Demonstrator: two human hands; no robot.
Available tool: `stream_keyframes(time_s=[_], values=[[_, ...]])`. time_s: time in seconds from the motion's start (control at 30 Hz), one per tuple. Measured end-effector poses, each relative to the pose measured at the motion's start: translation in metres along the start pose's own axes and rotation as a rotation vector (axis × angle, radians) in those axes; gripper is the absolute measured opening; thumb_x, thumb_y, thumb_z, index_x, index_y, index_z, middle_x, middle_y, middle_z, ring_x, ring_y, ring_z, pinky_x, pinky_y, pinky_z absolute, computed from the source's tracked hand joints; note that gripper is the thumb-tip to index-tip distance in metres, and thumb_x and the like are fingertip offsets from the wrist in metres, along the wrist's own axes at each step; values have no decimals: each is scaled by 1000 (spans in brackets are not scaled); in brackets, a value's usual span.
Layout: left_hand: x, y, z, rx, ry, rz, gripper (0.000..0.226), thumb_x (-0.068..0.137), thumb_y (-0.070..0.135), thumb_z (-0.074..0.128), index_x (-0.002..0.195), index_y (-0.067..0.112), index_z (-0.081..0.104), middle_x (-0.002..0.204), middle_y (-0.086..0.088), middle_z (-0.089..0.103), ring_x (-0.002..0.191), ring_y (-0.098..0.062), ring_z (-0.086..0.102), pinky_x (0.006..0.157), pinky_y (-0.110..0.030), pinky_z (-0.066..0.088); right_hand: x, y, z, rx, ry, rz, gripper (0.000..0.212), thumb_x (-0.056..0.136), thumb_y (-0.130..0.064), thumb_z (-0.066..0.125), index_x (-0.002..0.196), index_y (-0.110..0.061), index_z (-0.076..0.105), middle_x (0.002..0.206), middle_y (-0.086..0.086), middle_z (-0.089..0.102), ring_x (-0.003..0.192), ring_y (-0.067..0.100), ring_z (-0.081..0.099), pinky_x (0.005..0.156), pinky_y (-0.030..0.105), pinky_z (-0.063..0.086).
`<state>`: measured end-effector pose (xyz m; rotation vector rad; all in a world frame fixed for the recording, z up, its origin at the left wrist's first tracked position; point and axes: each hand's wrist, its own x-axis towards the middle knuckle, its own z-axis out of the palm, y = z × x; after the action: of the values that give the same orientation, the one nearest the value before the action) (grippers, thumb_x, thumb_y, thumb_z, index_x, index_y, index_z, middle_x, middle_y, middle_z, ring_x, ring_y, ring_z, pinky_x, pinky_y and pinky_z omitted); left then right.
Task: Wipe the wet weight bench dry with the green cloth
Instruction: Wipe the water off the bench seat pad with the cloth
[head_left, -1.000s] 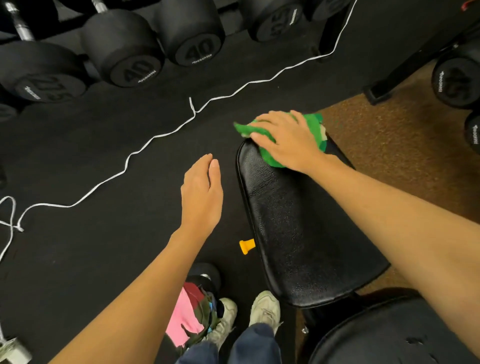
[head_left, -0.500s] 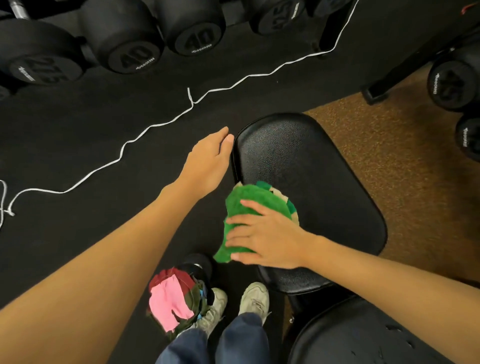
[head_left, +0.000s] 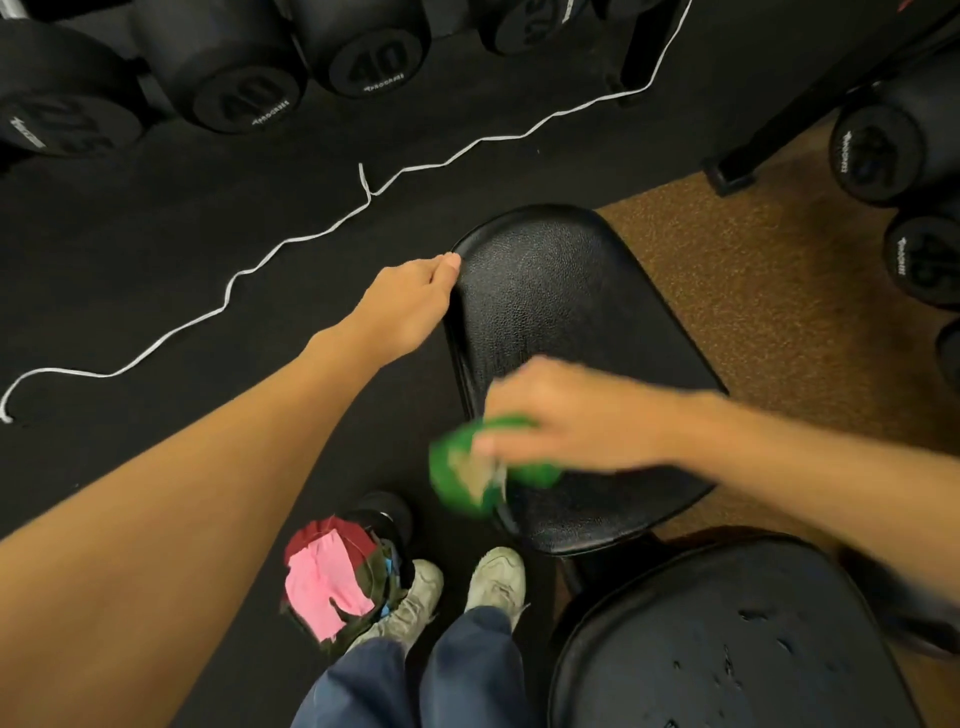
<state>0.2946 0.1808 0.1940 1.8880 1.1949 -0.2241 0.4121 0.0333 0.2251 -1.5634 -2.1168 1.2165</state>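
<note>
The black padded vinyl weight bench (head_left: 561, 332) is steadied by the left hand (head_left: 410, 306), fingers together touching its far left edge, while the blurred right hand (head_left: 566, 415) grips the crumpled green cloth (head_left: 467, 467) beneath it, at the near left edge.

right hand (head_left: 576, 415) + green cloth (head_left: 467, 467): swept to bench (head_left: 561, 291) near-left edge | left hand (head_left: 410, 301): now touching bench side

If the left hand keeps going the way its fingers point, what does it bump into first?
Probably nothing soon. The left hand points along the bench edge, then over bare floor toward the white cord; depth is unclear.
</note>
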Motion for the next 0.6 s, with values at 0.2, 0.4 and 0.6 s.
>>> stream_keyframes(time_s=[0.2, 0.4, 0.6], values=[[2, -3, -10, -114, -42, -66, 54, 102, 50, 17, 131, 30, 57, 131, -6, 54, 127, -23, 42, 92, -26, 24, 25, 67, -102, -180, 474, 177, 29, 95, -47, 44, 95, -23, 61, 86, -10, 56, 83, 3, 57, 79, 25, 42], [1, -7, -7, -165, -61, -98, 56, 99, 56, 10, 139, 41, 45, 126, -6, 58, 136, -24, 35, 103, -32, 21, 34, 116, -63, -210, 203, 398, 49, 95, -61, 30, 140, -43, 40, 159, -14, 12, 148, 21, -7, 114, 61, -6], [-1, -1, -8, -174, -31, -108, 56, 99, 56, 11, 138, 40, 47, 148, -5, 41, 141, -24, 25, 106, -32, 18, 52, 114, -36, -458, 379, 604, 60, 91, -69, 22, 147, -51, 8, 161, -10, -6, 146, 37, -5, 112, 62, 8]])
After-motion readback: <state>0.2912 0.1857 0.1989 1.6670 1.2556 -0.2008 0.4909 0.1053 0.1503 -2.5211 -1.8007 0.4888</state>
